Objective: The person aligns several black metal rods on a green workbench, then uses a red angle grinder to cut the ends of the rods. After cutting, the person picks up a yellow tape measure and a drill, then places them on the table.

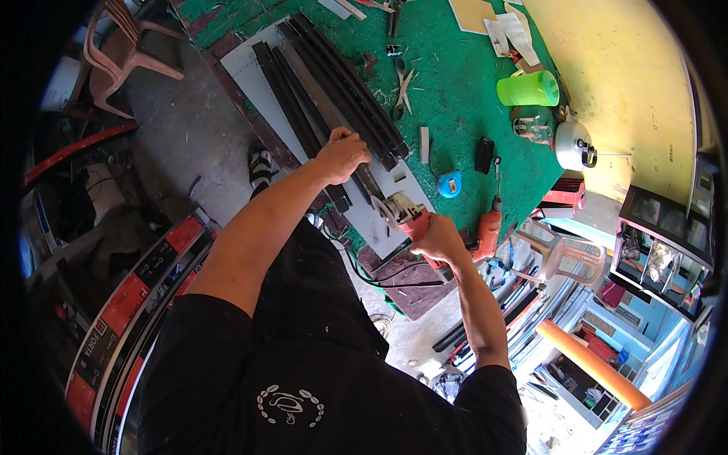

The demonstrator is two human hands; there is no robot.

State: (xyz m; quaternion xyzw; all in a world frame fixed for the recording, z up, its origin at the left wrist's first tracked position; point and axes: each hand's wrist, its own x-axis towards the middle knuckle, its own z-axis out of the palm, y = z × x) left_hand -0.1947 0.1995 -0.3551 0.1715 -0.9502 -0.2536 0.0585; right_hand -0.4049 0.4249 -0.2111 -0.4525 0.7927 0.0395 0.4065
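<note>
My left hand (343, 157) is closed round a long dark metal bar (367, 182) and presses it down over a pale flat panel (241, 67). In my right hand (441, 240) is a red angle grinder (415, 224) with a silver head. Its round disc (384, 214) stands on edge beside the near end of the bar; whether the two touch, I cannot tell. More dark bars (345, 87) lie lengthwise on the panel, to both sides of my left hand. A black cord (350, 262) loops below the grinder.
On the green-topped table (447, 114) lie a blue tape measure (449, 184), scissors (400, 87), a small black block (484, 155) and a red drill (489, 227). Along the right stand a green cup (528, 89), a glass mug (533, 130) and a white pressure sprayer (572, 145). A plastic chair (125, 53) is far left.
</note>
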